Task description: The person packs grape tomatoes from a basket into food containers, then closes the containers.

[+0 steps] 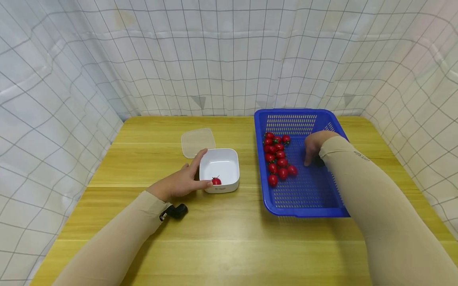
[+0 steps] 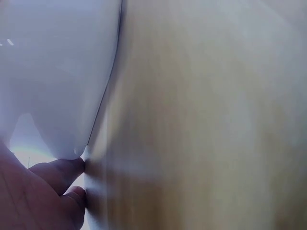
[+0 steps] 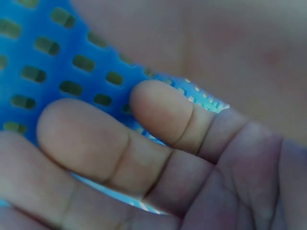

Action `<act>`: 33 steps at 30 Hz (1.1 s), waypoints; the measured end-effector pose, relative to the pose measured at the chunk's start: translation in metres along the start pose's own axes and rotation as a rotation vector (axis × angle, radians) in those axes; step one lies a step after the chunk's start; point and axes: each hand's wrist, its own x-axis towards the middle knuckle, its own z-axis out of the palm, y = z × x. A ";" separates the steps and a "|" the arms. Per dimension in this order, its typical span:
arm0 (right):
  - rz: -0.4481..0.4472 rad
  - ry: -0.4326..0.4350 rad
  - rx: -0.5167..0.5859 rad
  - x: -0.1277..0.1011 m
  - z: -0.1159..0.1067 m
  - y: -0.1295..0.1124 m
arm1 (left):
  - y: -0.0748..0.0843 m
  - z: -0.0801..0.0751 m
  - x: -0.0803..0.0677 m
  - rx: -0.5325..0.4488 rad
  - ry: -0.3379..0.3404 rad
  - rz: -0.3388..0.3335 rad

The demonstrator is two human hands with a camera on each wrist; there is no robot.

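A white square box (image 1: 229, 161) sits mid-table with one red cherry tomato (image 1: 216, 181) inside at its front left. My left hand (image 1: 184, 182) holds the box's left side, index finger along the back-left corner and thumb at the front-left corner. The left wrist view shows the fingertips (image 2: 60, 173) against the box wall (image 2: 53, 72). A blue perforated basket (image 1: 304, 198) to the right holds several cherry tomatoes (image 1: 279, 157) along its left side. My right hand (image 1: 310, 153) is inside the basket, fingers pointing down, just right of the tomatoes. Its loosely bent fingers (image 3: 158, 110) hold nothing above the basket floor (image 3: 48, 62).
A translucent lid (image 1: 197, 142) lies flat behind the box. A small black device (image 1: 177, 210) sits at my left wrist. The wooden table (image 1: 222, 238) is enclosed by a white gridded curtain (image 1: 229, 55) at the back and both sides.
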 end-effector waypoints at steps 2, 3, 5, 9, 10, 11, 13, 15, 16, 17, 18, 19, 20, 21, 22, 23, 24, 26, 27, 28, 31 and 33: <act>0.001 -0.001 0.008 0.000 0.000 0.000 | -0.001 0.000 0.000 -0.007 0.001 0.001; 0.002 0.001 0.009 0.001 0.000 0.000 | -0.002 0.001 0.000 -0.015 0.002 0.001; 0.008 0.001 0.024 0.002 0.001 0.000 | -0.002 0.001 -0.001 -0.030 0.003 0.001; 0.016 -0.005 0.054 0.003 0.003 0.001 | -0.003 0.002 -0.001 -0.043 0.005 0.002; 0.017 -0.006 0.061 0.004 0.004 0.001 | -0.003 0.002 -0.001 -0.040 0.005 0.005; 0.016 -0.007 0.062 0.004 0.004 0.001 | -0.003 0.002 -0.001 -0.038 0.006 0.007; 0.013 -0.008 0.062 0.005 0.005 0.002 | -0.003 0.002 -0.001 -0.037 0.008 0.012; 0.013 -0.005 0.053 0.006 0.006 0.002 | -0.003 0.002 -0.001 -0.042 0.009 0.015; 0.014 -0.002 0.045 0.006 0.006 0.002 | -0.004 0.003 0.000 -0.042 0.009 0.015; 0.017 0.001 0.041 0.006 0.005 0.003 | -0.004 0.003 0.000 -0.044 0.009 0.014; 0.018 0.002 0.037 0.006 0.005 0.003 | -0.004 0.003 0.000 -0.045 0.008 0.014; 0.019 0.001 0.031 0.006 0.005 0.003 | -0.004 0.003 0.000 -0.045 0.007 0.013; 0.018 -0.001 0.024 0.006 0.004 0.003 | -0.004 0.003 -0.001 -0.044 0.006 0.013; 0.017 -0.005 0.022 0.006 0.004 0.003 | -0.004 0.003 -0.001 -0.042 0.006 0.012; 0.017 -0.007 0.015 0.006 0.003 0.003 | -0.005 0.003 0.000 -0.041 0.005 0.012; 0.015 -0.012 0.012 0.005 0.002 0.002 | -0.005 0.002 0.000 -0.041 0.006 0.011; 0.010 -0.016 0.006 0.004 0.000 0.002 | -0.005 0.002 -0.001 -0.043 0.006 0.008; 0.004 -0.024 0.007 0.003 0.000 0.003 | -0.005 0.003 0.000 -0.038 0.006 0.006; 0.003 -0.023 0.006 0.002 0.000 0.003 | -0.004 0.003 0.000 -0.040 0.005 0.002; -0.001 -0.024 0.006 0.001 -0.001 0.003 | -0.004 0.003 0.000 -0.041 0.005 -0.003; -0.019 -0.025 0.001 -0.001 -0.002 0.003 | -0.003 0.004 0.000 -0.050 0.007 -0.009; -0.037 -0.024 -0.003 -0.001 -0.002 0.003 | -0.003 0.004 0.001 -0.048 0.004 -0.012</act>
